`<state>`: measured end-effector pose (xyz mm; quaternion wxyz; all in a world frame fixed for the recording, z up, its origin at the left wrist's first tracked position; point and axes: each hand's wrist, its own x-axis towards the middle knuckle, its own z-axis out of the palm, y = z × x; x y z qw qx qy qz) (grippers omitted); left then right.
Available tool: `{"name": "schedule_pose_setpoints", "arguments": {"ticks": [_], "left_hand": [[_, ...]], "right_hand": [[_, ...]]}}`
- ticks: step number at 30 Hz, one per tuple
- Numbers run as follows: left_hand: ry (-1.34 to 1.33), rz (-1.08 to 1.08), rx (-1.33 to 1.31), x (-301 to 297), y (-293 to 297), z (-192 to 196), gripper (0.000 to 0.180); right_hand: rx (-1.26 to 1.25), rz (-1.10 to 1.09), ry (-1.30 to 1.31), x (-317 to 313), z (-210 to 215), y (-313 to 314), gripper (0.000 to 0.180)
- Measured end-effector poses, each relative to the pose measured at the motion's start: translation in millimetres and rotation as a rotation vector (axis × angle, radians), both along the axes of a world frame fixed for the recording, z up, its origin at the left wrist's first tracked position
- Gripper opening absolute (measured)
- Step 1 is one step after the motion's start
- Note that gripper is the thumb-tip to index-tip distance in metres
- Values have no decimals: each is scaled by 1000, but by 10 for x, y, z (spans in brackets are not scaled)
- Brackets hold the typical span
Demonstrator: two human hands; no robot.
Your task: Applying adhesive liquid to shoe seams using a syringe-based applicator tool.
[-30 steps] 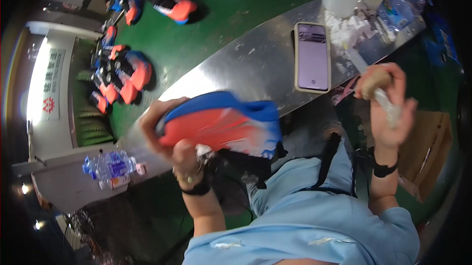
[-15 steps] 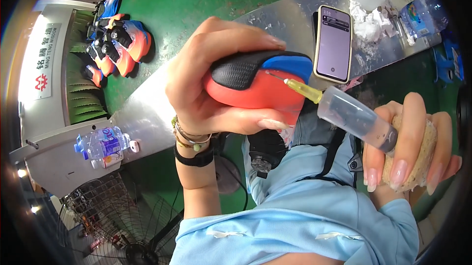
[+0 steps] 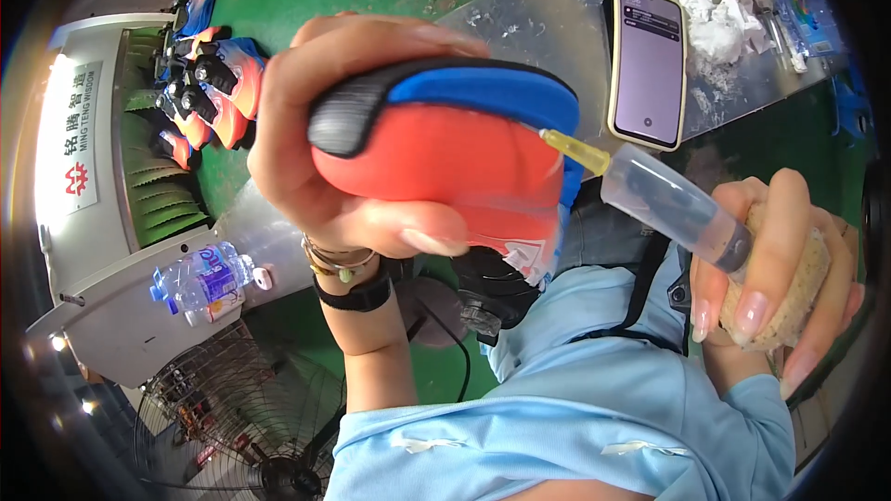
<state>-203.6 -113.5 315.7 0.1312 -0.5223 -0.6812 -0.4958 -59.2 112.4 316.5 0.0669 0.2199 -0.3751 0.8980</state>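
My left hand is wrapped round an orange, blue and black sports shoe, its thumb along the orange side. In my right hand lies a clear plastic syringe with a dark plunger end inside. The same hand also grips a tan, rough, sponge-like lump against the palm. The syringe's yellow needle hub points left, and its thin needle lies at the border between the shoe's orange and blue parts. Whether the needle touches the shoe I cannot tell.
A phone rests on the metal table, near crumpled white tissue and a plastic bottle. Further bottles stand at left, above a wire fan. Several similar shoes sit at the far left.
The shoe has come closer and shifted left, turning so more of its orange side shows. The syringe has barely moved, and its needle now lies toward the shoe's right end.
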Motion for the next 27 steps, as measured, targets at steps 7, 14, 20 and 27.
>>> {"name": "schedule_pose_setpoints", "arguments": {"ticks": [7,14,20,27], "left_hand": [[-311,184,246,-31,-84,-149,89],[-323,424,172,-150,-222,-275,93],[-435,435,357,-260,-314,-420,70],[-470,797,366,-359,-646,-545,45]], "right_hand": [[-15,-1,61,-94,-376,-61,45],[-15,-50,-50,-63,-607,-157,52],[6,-17,-127,-32,-772,-204,58],[91,23,-206,115,-862,-151,60]]}}
